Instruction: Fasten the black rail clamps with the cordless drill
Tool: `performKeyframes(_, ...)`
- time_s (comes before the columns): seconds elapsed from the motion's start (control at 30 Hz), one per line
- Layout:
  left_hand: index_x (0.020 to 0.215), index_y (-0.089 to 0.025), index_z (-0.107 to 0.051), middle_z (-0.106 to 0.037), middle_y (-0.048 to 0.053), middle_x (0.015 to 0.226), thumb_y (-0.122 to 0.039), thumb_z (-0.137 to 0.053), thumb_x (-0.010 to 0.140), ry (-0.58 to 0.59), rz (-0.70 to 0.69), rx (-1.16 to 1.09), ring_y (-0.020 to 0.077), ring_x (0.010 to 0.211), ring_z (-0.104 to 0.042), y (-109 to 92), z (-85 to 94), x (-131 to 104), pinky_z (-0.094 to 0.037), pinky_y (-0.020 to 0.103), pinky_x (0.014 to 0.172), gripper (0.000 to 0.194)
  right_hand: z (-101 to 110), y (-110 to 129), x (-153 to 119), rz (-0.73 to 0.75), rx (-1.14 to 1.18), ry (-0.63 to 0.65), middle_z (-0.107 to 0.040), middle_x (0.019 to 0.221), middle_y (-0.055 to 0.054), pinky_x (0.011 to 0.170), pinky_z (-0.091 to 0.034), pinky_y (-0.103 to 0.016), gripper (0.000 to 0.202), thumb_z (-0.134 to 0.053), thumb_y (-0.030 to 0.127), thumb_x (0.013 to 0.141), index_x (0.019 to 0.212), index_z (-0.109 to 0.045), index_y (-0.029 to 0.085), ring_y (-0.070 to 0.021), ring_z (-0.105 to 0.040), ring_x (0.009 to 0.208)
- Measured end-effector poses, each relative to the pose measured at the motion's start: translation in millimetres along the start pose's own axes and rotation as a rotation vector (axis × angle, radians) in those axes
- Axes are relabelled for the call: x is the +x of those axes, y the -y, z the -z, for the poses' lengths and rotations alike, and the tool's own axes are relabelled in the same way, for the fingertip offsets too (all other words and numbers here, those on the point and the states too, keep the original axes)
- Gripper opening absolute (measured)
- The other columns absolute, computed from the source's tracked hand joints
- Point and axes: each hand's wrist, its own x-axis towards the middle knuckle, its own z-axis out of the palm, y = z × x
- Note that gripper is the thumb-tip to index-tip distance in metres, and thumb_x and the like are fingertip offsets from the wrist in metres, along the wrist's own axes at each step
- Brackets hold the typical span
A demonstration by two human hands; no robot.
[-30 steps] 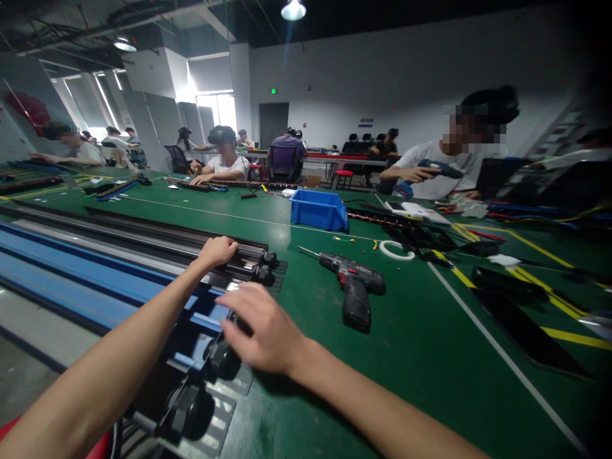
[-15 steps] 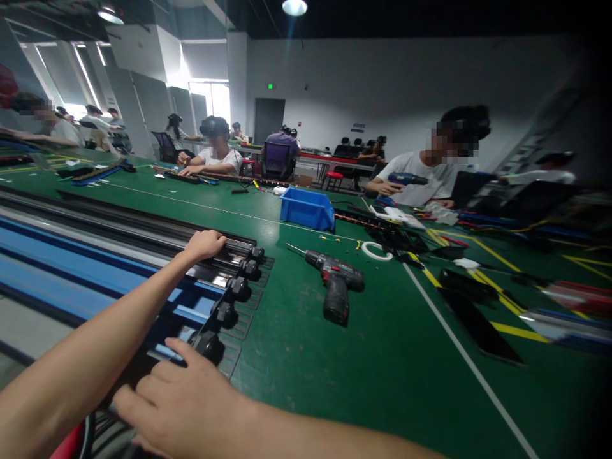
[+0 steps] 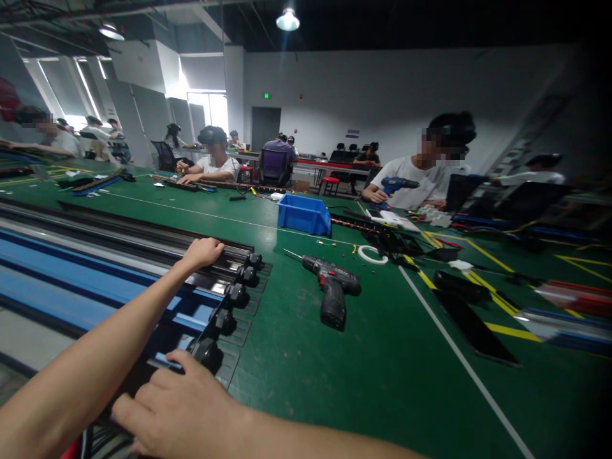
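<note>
Long black and blue metal profiles lie side by side at the left, with black round fittings along their right ends. My left hand is closed over the far profile near its end, its fingertips hidden behind the hand. Nearer to me, my right hand is at the near end of the profiles, fingers curled down over the edge and the thumb beside the nearest black fitting. What the right fingers grip is hidden. Flat slotted black tabs stick out beyond the fittings onto the green table.
A black drill lies right of the profiles, its bit pointing left. Behind it stands a blue bin. A white ring and a flat black panel lie further right. Across the table, a person holds a blue drill.
The camera view has shifted slightly, so the scene sits a little lower and further left. Both my hands keep their places on the profiles.
</note>
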Motion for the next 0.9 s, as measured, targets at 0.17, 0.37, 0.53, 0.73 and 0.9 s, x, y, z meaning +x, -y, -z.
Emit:
performKeyframes(0.17, 0.079, -0.02, -0.071, -0.075, 0.016, 0.093, -0.042, -0.028, 0.091, 0.0, -0.007, 0.005, 0.0305, 0.094, -0.068, 2.0, -2.2, 1.8, -0.043, 0.033, 0.076, 0.051, 4.7, 0.9, 1.7, -0.006, 0.019, -0.007, -0.069, 0.104, 0.0, 0.105, -0.039, -0.041, 0.025, -0.043, 0.029, 0.102, 0.121, -0.051, 0.016, -0.0177, -0.06, 0.101)
performKeyframes(0.37, 0.082, -0.019, -0.073, -0.075, 0.017, 0.095, -0.042, -0.028, 0.092, 0.018, 0.002, 0.011, 0.0297, 0.095, -0.068, 0.6, -0.3, 1.3, -0.043, 0.033, 0.078, 0.052, 7.2, 5.2, 1.2, -0.033, 0.017, -0.035, -0.07, 0.102, -0.001, 0.107, -0.037, -0.04, 0.023, -0.041, 0.022, 0.1, 0.119, -0.053, 0.016, -0.0179, -0.059, 0.097)
performKeyframes(0.53, 0.084, -0.017, -0.073, -0.074, 0.018, 0.097, -0.043, -0.025, 0.093, 0.039, 0.006, 0.033, 0.0297, 0.097, -0.068, -0.5, 0.6, 1.2, -0.043, 0.033, 0.08, 0.055, 6.2, 7.6, 2.0, -0.047, 0.013, -0.056, -0.069, 0.098, -0.001, 0.108, -0.035, -0.04, 0.021, -0.043, 0.022, 0.099, 0.116, -0.054, 0.015, -0.0183, -0.058, 0.093)
performKeyframes(0.73, 0.085, -0.017, -0.073, -0.074, 0.018, 0.099, -0.042, -0.025, 0.093, 0.041, 0.006, 0.039, 0.0314, 0.096, -0.068, -0.6, -0.3, 1.5, -0.043, 0.035, 0.079, 0.055, 5.7, 8.7, 2.5, -0.042, -0.021, -0.05, -0.066, 0.095, -0.002, 0.102, -0.038, -0.038, 0.021, -0.04, 0.02, 0.099, 0.113, -0.054, 0.014, -0.0182, -0.057, 0.088)
performKeyframes(0.9, 0.086, -0.017, -0.073, -0.074, 0.019, 0.1, -0.041, -0.025, 0.093, 0.037, 0.008, 0.036, 0.0316, 0.096, -0.068, -1.4, 0.9, -0.6, -0.044, 0.035, 0.08, 0.055, 5.1, 8.5, 0.2, -0.03, -0.029, -0.042, -0.065, 0.093, -0.002, 0.102, -0.037, -0.038, 0.022, -0.04, 0.021, 0.099, 0.113, -0.054, 0.012, -0.0185, -0.056, 0.086)
